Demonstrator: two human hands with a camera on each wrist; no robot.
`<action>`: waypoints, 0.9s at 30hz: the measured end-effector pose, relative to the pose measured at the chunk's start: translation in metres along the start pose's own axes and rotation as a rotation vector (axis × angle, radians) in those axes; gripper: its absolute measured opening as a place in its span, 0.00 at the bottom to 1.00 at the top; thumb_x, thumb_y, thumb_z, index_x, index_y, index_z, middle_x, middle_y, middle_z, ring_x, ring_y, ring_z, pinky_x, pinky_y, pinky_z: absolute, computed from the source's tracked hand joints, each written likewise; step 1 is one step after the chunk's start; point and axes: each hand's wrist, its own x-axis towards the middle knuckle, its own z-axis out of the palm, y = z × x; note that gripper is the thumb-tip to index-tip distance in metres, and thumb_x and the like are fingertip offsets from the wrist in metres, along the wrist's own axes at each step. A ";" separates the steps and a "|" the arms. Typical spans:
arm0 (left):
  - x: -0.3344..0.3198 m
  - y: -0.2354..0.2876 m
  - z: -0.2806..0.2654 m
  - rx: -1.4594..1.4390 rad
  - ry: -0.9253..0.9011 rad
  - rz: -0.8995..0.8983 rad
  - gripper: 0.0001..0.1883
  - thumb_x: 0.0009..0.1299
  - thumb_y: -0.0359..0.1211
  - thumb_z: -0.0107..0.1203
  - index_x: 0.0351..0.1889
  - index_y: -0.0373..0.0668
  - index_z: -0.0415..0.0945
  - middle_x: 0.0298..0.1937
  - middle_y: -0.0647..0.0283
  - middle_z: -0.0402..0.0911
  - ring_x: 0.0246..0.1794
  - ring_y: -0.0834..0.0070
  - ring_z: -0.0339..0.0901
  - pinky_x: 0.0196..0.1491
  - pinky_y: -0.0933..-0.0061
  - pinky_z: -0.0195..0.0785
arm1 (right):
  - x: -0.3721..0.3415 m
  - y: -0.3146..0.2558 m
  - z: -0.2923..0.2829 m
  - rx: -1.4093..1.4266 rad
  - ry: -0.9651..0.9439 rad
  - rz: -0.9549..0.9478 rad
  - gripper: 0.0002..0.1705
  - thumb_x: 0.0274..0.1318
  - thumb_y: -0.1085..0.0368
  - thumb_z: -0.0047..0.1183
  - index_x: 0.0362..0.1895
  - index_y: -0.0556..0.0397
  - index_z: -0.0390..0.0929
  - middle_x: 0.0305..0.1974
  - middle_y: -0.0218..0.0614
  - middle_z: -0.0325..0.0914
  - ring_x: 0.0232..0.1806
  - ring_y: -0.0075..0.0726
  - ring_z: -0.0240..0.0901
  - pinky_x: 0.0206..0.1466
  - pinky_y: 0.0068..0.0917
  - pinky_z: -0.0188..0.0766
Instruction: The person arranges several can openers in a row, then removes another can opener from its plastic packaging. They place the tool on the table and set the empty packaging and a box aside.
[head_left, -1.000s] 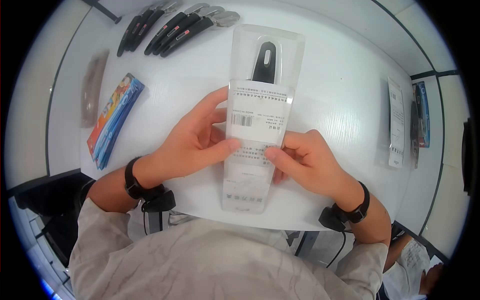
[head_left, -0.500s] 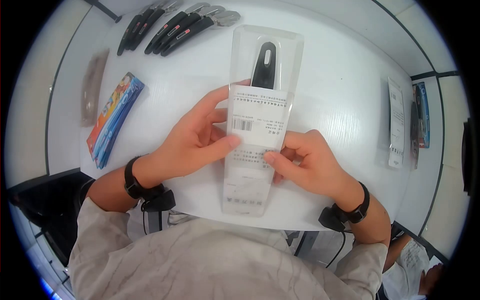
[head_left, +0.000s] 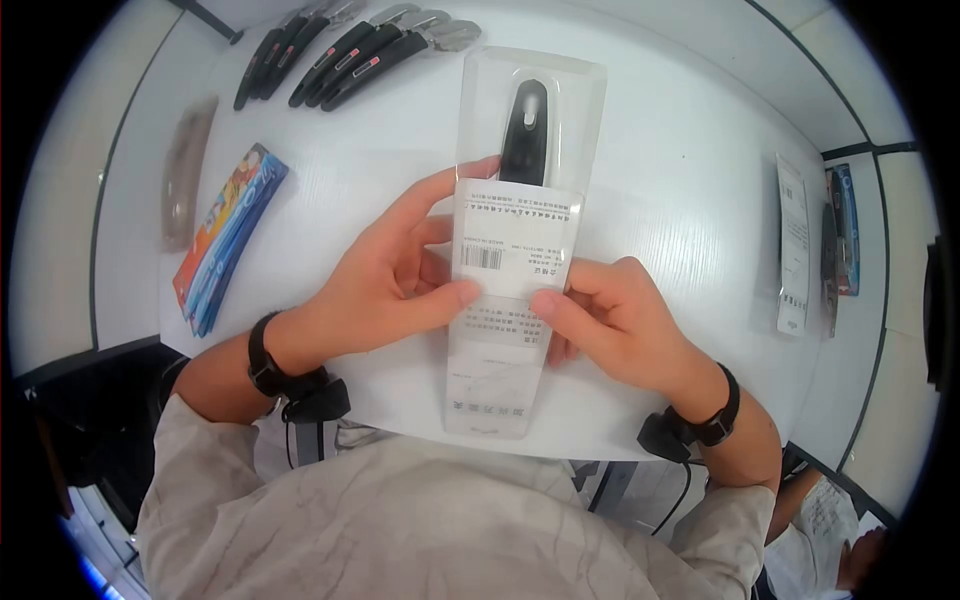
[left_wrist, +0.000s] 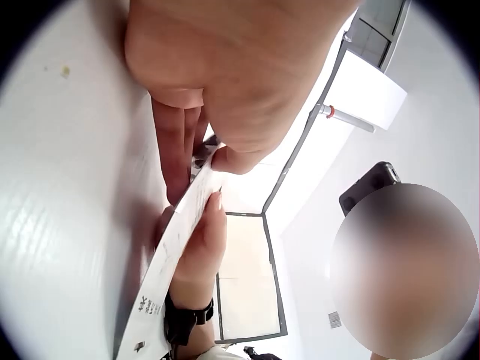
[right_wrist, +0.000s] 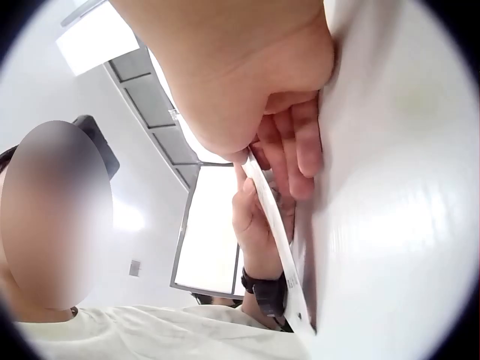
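A long clear package (head_left: 500, 370) with a white printed card (head_left: 515, 230) lies between both hands in the head view. A black handle (head_left: 525, 135) shows through its far end. My left hand (head_left: 385, 285) grips the left edge, thumb on the card and fingers behind it. My right hand (head_left: 630, 330) pinches the right edge, thumb on top and fingers behind. In the left wrist view the package (left_wrist: 161, 270) stands tilted above the table, pinched by the left hand (left_wrist: 217, 82). The right wrist view shows its thin edge (right_wrist: 274, 214) at the right hand (right_wrist: 247, 97).
Several black-handled tools (head_left: 350, 65) lie at the back left. Colourful printed cards (head_left: 230, 240) and a clear plastic piece (head_left: 187, 175) are on the left. A packaged item (head_left: 792, 240) and blue cards (head_left: 846, 230) lie far right. Another person (head_left: 830, 535) is at lower right.
The black handle and printed card have shifted slightly toward the body. The package's tilt has changed a little, while both hands keep their hold at nearly the same place.
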 end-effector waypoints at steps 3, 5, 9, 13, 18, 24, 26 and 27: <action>0.000 0.000 0.001 -0.010 -0.002 -0.009 0.45 0.70 0.17 0.52 0.83 0.47 0.42 0.68 0.44 0.71 0.59 0.66 0.81 0.57 0.66 0.80 | 0.000 0.001 0.000 -0.010 0.001 -0.004 0.14 0.72 0.64 0.52 0.55 0.57 0.82 0.32 0.32 0.85 0.26 0.18 0.76 0.31 0.20 0.74; 0.000 0.001 0.001 -0.003 -0.008 -0.006 0.45 0.70 0.18 0.52 0.83 0.47 0.42 0.68 0.44 0.71 0.59 0.65 0.81 0.57 0.66 0.79 | 0.000 0.001 0.000 -0.011 -0.002 -0.003 0.14 0.72 0.64 0.52 0.55 0.57 0.82 0.32 0.32 0.85 0.26 0.18 0.76 0.31 0.20 0.74; 0.000 0.005 0.002 -0.051 0.003 -0.044 0.43 0.73 0.19 0.50 0.83 0.47 0.42 0.68 0.44 0.71 0.60 0.65 0.80 0.56 0.66 0.79 | 0.000 0.000 0.000 0.005 0.001 -0.009 0.13 0.72 0.65 0.53 0.55 0.57 0.82 0.32 0.32 0.86 0.28 0.19 0.77 0.32 0.20 0.76; 0.000 0.000 0.000 0.012 0.002 -0.011 0.40 0.76 0.20 0.48 0.83 0.47 0.42 0.67 0.44 0.72 0.60 0.66 0.80 0.56 0.66 0.79 | 0.000 0.002 0.000 0.008 -0.001 -0.021 0.13 0.71 0.66 0.53 0.54 0.57 0.82 0.33 0.32 0.86 0.29 0.19 0.79 0.33 0.20 0.77; -0.001 0.001 0.001 0.017 0.004 -0.014 0.40 0.75 0.19 0.47 0.82 0.47 0.43 0.65 0.44 0.74 0.57 0.67 0.82 0.53 0.69 0.80 | 0.000 0.006 -0.001 -0.003 -0.014 -0.040 0.13 0.71 0.67 0.54 0.54 0.57 0.82 0.33 0.33 0.86 0.29 0.20 0.79 0.33 0.21 0.77; 0.000 0.007 0.000 -0.007 -0.007 -0.073 0.44 0.73 0.19 0.51 0.83 0.47 0.40 0.69 0.46 0.71 0.63 0.64 0.76 0.62 0.63 0.74 | 0.001 0.009 0.001 -0.007 -0.001 -0.077 0.13 0.69 0.68 0.55 0.54 0.57 0.81 0.34 0.34 0.87 0.32 0.21 0.81 0.36 0.21 0.78; 0.000 0.006 0.000 -0.009 -0.005 -0.070 0.44 0.72 0.19 0.52 0.83 0.47 0.39 0.69 0.46 0.71 0.64 0.63 0.76 0.63 0.62 0.74 | 0.001 0.008 0.000 -0.013 -0.011 -0.075 0.15 0.67 0.68 0.57 0.56 0.56 0.81 0.34 0.34 0.87 0.33 0.21 0.82 0.38 0.21 0.78; -0.001 0.004 0.001 -0.010 0.003 -0.045 0.44 0.72 0.18 0.51 0.83 0.47 0.41 0.67 0.45 0.73 0.60 0.65 0.80 0.58 0.65 0.77 | 0.001 0.009 -0.001 -0.031 -0.013 -0.078 0.15 0.67 0.68 0.57 0.56 0.56 0.81 0.34 0.34 0.87 0.33 0.21 0.82 0.38 0.21 0.78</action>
